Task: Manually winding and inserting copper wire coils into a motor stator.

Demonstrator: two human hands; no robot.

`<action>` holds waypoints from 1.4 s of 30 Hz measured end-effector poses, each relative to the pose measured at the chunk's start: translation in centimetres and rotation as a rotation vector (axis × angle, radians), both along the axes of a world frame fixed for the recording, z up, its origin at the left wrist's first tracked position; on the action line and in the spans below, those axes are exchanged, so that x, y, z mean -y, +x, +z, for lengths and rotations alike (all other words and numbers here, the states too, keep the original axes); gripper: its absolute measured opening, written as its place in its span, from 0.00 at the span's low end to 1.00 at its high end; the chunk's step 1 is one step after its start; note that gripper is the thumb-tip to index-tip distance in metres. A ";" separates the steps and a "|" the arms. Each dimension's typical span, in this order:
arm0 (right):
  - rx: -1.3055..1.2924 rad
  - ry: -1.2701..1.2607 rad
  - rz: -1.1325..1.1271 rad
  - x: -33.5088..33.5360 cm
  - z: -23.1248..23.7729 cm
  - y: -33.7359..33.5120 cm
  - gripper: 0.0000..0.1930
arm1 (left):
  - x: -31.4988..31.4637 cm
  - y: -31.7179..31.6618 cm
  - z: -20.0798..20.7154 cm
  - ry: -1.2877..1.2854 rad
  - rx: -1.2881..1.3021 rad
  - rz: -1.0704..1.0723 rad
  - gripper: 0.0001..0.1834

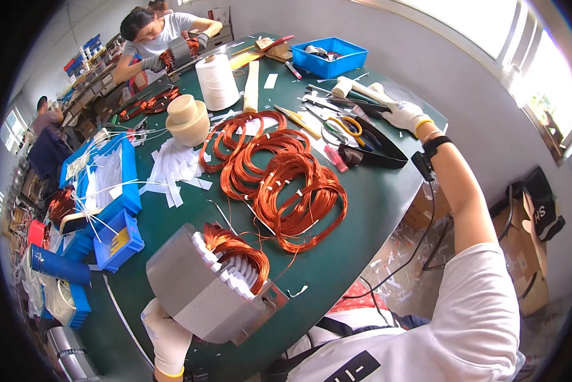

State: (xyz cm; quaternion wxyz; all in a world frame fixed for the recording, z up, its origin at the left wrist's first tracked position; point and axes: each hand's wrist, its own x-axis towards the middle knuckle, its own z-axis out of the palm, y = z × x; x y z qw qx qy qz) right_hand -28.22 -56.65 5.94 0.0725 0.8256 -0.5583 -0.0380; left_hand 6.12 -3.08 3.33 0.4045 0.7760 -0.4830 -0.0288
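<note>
A grey steel stator core point(200, 293) lies on its side near the table's front, with white slot liners and a bundle of copper wire point(241, 251) in its bore. My left hand point(165, 328), in a white glove, is against the core's lower left side; its fingers are hidden. Stretched far to the right, my gloved right hand point(406, 116) closes around the handle end of a pale mallet point(369, 90). Just below that hand sits a black tray point(381, 148) with tools, among them yellow-handled scissors point(350, 130). Coils of copper wire point(279, 172) lie mid-table.
White paper strips point(171, 167), a stepped cream block point(188, 121) and a spool of white cord point(218, 83) stand left of the coils. Blue bins point(119, 239) line the left edge; a blue tray point(330, 57) is at the back. Across the table, a person handles another core point(183, 52).
</note>
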 end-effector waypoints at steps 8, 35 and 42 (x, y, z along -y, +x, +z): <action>0.087 -0.341 0.096 -3.7 2.4 -6.2 0.13 | -0.2 -0.3 0.1 -0.039 0.022 0.052 0.05; -0.033 0.406 0.934 -30.8 9.6 17.9 0.05 | -0.5 1.5 -1.1 -0.078 0.151 0.000 0.06; -0.361 0.176 1.087 -32.4 11.3 20.1 0.04 | -0.6 1.6 -1.6 -0.227 0.238 0.069 0.07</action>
